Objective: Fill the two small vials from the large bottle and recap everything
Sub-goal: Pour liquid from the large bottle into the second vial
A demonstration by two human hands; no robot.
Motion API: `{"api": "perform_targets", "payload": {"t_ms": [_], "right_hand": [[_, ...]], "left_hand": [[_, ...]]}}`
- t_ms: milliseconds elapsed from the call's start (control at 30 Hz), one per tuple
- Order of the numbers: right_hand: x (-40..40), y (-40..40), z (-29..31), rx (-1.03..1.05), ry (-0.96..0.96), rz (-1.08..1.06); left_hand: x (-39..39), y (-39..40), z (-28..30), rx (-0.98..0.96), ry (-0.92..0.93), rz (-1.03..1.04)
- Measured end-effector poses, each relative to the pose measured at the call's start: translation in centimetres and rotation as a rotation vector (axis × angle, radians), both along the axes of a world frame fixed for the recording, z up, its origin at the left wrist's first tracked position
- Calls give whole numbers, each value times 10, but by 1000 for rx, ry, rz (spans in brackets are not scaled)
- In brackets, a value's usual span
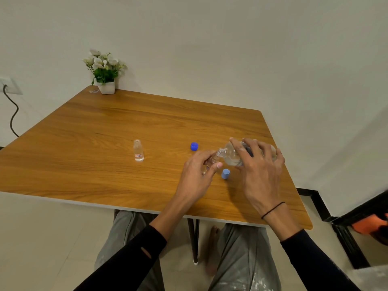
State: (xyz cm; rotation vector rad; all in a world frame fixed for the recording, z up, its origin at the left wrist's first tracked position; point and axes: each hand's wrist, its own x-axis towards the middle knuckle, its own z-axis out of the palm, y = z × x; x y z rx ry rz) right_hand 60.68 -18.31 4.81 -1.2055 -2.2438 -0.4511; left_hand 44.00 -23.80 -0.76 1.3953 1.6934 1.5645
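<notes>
My right hand (259, 173) grips the large clear bottle (232, 155), tipped on its side with its open neck pointing left. The neck meets the mouth of a small vial (211, 162), which my left hand (196, 175) holds tilted just above the table; my fingers hide most of it. A second small vial (138, 150) stands upright and uncapped to the left, with a little clear liquid at its bottom. A dark blue cap (194, 146) lies behind the hands. A light blue cap (225, 173) lies between my hands.
The wooden table (105, 127) has a white pot of white flowers (106, 79) at its far left corner. A wall socket with a black cable (11, 110) is at the left. My knees show under the table's near edge.
</notes>
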Motion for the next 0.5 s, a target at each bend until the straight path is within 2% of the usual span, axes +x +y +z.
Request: {"api": "perform_targets", "payload": {"t_ms": [500], "right_hand": [[-1,2,-2,29,6,22]], "left_hand": [[-3,-2,0,-2,6,-4]]}}
